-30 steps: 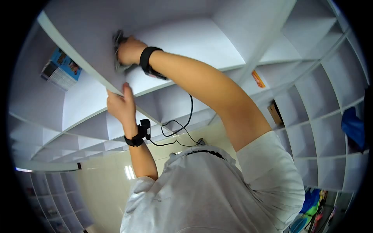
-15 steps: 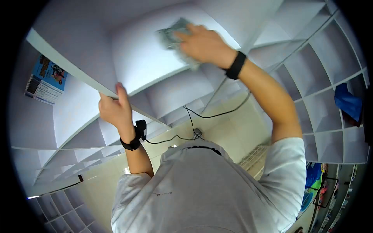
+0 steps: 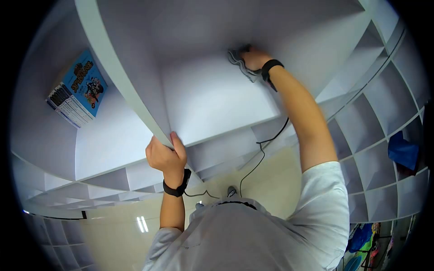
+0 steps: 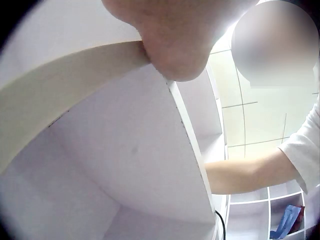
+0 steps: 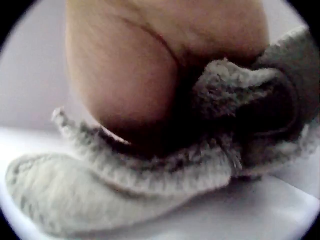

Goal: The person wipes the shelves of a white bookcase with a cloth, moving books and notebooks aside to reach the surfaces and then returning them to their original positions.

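My right hand (image 3: 257, 58) holds a grey cloth (image 3: 242, 67) deep inside a white cubby, toward its back right corner. Fuzzy folds of the cloth (image 5: 150, 172) bunch up under the palm in the right wrist view, over the pale shelf board (image 3: 212, 99); the fingertips are hidden there. At the cubby's left side, my left hand (image 3: 167, 156) grips the front edge of the upright divider (image 3: 113, 58), thumb on the right face and fingers on the left. In the left wrist view the heel of that hand (image 4: 175, 45) lies against a panel edge.
Blue-covered books (image 3: 83, 88) stand in the cubby left of the divider. More white cubbies run along the right, one holding a blue item (image 3: 402, 153). A black cable (image 3: 264, 151) hangs below the shelf's front edge, above the tiled floor (image 3: 120, 244).
My right hand has carried the cloth from the shelf's left side, across its middle, to the back right. The left hand keeps its grip on the divider while the head view shifts.
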